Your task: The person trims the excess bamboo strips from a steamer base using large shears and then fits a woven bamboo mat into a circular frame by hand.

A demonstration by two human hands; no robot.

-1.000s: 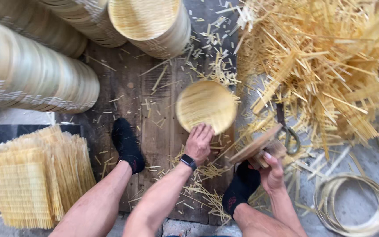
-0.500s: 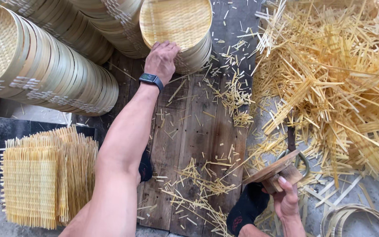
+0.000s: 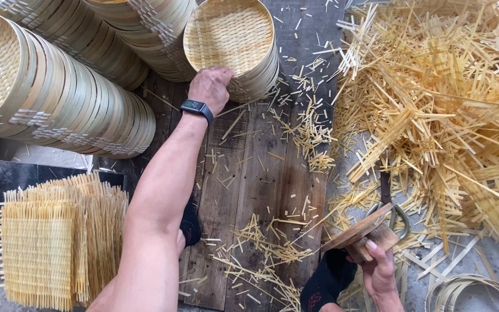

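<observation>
At six o'clock the right hand (image 3: 380,271) is running off the bottom edge, its fingertips hiding behind the wooden disc (image 3: 358,229).

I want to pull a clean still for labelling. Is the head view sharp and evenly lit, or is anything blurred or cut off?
Head view: soft, even light, no glare; left hand on the woven tray stack is sharp, right hand gripping the wooden tool too. Straw pile bright but not blown out; top and right edges crop things.

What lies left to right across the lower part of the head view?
Stack of square woven mats → left forearm → wooden board strewn with offcuts → right hand gripping a wooden disc tool → coiled bamboo strips.
</observation>
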